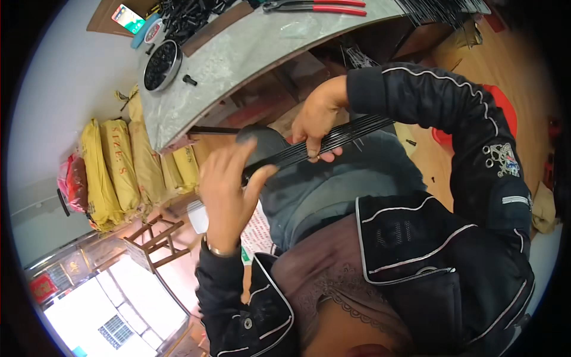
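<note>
A bundle of thin black rods (351, 133) lies slanting above my lap. My right hand (318, 116) is closed around it near its middle, with fingertips showing below the rods. At the bundle's left end my left hand (226, 193) is raised, fingers stretched and thumb apart, slightly blurred. Its palm faces the rod ends, and I cannot tell whether it touches them. Nothing shows gripped in it.
On the grey table (223, 77) are a round bowl (176, 71) of small black parts, one loose black part (190, 80), red-handled cutters (339, 7) and more black rods (437, 9). Yellow sacks (113, 160), a wooden stool (156, 243) and a red stool (504, 110) stand around.
</note>
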Tool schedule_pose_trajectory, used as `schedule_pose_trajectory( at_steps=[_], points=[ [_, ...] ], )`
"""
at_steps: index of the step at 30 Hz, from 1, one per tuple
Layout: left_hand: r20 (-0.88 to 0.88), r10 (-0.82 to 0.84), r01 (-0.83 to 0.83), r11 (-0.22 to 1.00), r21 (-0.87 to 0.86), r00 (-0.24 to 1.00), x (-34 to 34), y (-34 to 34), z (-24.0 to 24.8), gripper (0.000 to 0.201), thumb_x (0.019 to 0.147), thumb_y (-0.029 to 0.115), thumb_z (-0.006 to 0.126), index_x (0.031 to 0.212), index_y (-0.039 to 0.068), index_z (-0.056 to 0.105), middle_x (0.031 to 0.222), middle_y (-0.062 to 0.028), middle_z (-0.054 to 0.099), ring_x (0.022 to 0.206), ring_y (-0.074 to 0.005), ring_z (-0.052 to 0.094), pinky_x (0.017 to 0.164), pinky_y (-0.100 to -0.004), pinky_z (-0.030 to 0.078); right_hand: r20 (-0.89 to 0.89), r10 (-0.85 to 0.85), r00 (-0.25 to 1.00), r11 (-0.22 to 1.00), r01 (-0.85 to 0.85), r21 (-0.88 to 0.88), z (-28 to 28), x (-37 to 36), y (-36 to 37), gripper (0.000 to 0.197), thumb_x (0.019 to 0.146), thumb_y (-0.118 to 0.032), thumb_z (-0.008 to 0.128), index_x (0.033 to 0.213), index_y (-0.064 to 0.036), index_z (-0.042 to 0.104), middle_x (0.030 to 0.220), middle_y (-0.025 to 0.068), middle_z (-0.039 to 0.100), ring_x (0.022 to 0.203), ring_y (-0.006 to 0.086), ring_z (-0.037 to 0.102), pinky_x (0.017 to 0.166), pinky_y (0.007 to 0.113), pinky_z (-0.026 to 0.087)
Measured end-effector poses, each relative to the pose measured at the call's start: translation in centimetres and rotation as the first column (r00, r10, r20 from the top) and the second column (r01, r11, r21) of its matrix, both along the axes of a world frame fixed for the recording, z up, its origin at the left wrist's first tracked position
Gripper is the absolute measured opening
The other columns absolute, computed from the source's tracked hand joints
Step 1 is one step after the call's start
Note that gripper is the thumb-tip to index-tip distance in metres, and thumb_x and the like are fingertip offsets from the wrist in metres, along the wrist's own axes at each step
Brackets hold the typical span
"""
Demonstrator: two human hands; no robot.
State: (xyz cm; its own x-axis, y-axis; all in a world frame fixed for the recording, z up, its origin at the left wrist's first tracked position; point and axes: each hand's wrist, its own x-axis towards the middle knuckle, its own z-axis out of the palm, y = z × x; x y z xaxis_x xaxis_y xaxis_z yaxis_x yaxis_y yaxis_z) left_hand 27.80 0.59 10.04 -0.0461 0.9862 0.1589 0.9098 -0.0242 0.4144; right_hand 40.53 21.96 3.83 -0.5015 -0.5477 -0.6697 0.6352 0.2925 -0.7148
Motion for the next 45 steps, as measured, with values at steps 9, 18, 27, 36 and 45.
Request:
schedule_pose_trajectory(
  at_steps=[9, 18, 27, 36, 45],
  points=[
    [0.766, 0.523, 0.575, 0.518, -0.633, 0.373, 0.9, 0.2, -8.5, 0.026, 0.094, 0.020, 0.059, 0.101, -0.004, 0.060, 0.070, -0.0082, 0.061, 0.054, -0.0138, 0.059, 0.049, -0.0234, 0.049, -0.465, 0.470, 0.750, 0.737, -0.043, 0.675, 1.6, 1.0, -7.0, 0.021, 0.085, -0.019, 0.063, 0.098, -0.0025, 0.063, 0.089, 0.0072, 0.067, 0.089, 0.0229, 0.063, 0.087, 0.040, 0.040],
    [0.897, 0.158, 0.285, 0.913, -0.293, 0.414, -3.9, 10.7, 1.1, 0.026, 0.093, 0.029, 0.059, 0.097, 0.003, 0.059, 0.071, 0.0000, 0.058, 0.057, -0.0086, 0.056, 0.053, -0.0204, 0.045, -0.835, -0.285, 0.470, 0.664, 0.725, 0.181, 2.9, 6.2, -7.8, 0.033, 0.087, -0.021, 0.065, 0.113, -0.0004, 0.062, 0.099, 0.0149, 0.067, 0.091, 0.0323, 0.064, 0.084, 0.038, 0.051],
    [0.971, -0.072, -0.013, 0.997, 0.076, 0.226, 2.6, 15.9, -6.5, 0.026, 0.098, 0.028, 0.054, 0.100, 0.002, 0.056, 0.079, -0.0038, 0.058, 0.072, -0.0132, 0.057, 0.066, -0.0262, 0.048, -0.317, -0.632, 0.707, 0.707, 0.694, 0.139, -12.6, 2.8, -2.6, 0.045, 0.091, -0.042, 0.058, 0.114, -0.0043, 0.063, 0.091, 0.0089, 0.065, 0.078, 0.0170, 0.058, 0.071, 0.033, 0.051],
    [0.946, 0.296, -0.037, 0.952, -0.303, -0.132, 5.3, 7.1, -15.7, 0.020, 0.100, 0.021, 0.047, 0.105, 0.002, 0.051, 0.087, -0.0070, 0.058, 0.080, -0.0166, 0.058, 0.074, -0.0295, 0.048, -0.325, -0.264, 0.908, 0.834, 0.384, 0.396, -27.2, 9.9, -12.3, 0.048, 0.091, -0.043, 0.055, 0.111, -0.0005, 0.063, 0.099, 0.0196, 0.067, 0.093, 0.0319, 0.062, 0.083, 0.042, 0.047],
    [0.995, 0.100, 0.032, 0.994, -0.100, -0.012, 4.2, 10.0, -9.1, 0.024, 0.098, 0.023, 0.055, 0.104, 0.000, 0.055, 0.084, -0.0083, 0.059, 0.078, -0.0194, 0.061, 0.073, -0.0319, 0.051, -0.270, -0.295, 0.917, 0.877, 0.372, 0.304, -21.7, 10.0, -11.9, 0.031, 0.091, -0.026, 0.055, 0.112, -0.0038, 0.063, 0.101, 0.0195, 0.066, 0.089, 0.0291, 0.063, 0.079, 0.039, 0.049]
  ],
)
